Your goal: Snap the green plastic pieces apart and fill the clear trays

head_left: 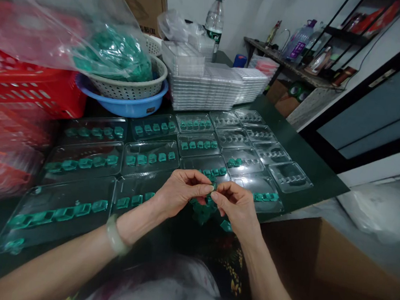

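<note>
My left hand [185, 191], with a pale bangle [116, 238] on the wrist, and my right hand [235, 205] meet at the table's near edge. Both pinch at a small green translucent piece, mostly hidden by the fingers. Just below them lies a pile of green translucent pieces [204, 211], with one more piece [226, 225] by my right hand. Around my hands are clear plastic trays [149, 161], many with a row of green pieces [85, 163] in their slots. One tray [291, 177] at the right has no green pieces in it.
Stacks of clear trays [206, 87] stand at the back. To their left, a white basket [131, 89] with a bag of green pieces [117, 55] rests in a blue basin [133, 108]. Red baskets [26, 81] are at the left. An open cardboard box [330, 271] sits to my right.
</note>
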Motion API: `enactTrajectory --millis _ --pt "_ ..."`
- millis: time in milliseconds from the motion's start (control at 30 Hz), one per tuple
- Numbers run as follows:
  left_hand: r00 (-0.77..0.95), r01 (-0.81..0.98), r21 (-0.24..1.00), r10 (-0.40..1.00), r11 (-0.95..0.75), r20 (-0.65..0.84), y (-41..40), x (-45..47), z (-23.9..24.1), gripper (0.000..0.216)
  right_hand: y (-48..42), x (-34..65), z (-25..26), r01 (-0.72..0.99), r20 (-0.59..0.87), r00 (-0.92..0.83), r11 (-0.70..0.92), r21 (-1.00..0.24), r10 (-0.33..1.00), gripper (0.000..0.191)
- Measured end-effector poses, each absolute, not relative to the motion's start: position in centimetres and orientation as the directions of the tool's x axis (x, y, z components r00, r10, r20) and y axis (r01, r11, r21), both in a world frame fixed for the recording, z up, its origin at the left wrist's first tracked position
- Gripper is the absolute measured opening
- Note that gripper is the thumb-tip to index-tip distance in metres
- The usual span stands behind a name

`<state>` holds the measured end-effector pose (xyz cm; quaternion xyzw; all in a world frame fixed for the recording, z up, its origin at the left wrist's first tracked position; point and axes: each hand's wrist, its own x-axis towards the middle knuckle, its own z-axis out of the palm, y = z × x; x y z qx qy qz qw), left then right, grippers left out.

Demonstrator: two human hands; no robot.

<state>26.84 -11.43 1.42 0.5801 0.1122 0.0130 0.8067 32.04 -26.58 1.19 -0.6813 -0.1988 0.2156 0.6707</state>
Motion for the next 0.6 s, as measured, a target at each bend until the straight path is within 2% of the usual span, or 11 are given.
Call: enactTrajectory --millis 200,267,433,600 --pt "0.968 0.108 0.934 0.179 0.342 -0.178 -11.8 26.5 1.0 0.017 -26.0 31.8 0.0 -0.125 -0.07 0.842 0.066 -0.99 0.535 0.018" --pt "0.97 0.113 0.952 0.174 0.285 -0.167 -11.8 26.4 1.1 0.018 -25.9 31.8 -0.3 -0.16 -0.094 0.844 0.081 -0.984 0.529 0.018" --pt "0.985 0.13 0.988 0.127 -0.078 -0.119 -11.1 26.3 2.3 0.019 -26.0 31.9 -0.2 -0.124 -0.085 0.84 0.038 -0.991 0.536 0.012" --pt "0.995 -0.095 0.895 -0.014 -0.435 0.098 -10.8 26.1 3.5 0.017 -25.8 31.8 -0.1 -0.021 -0.049 0.845 -0.058 -0.998 0.533 0.008"
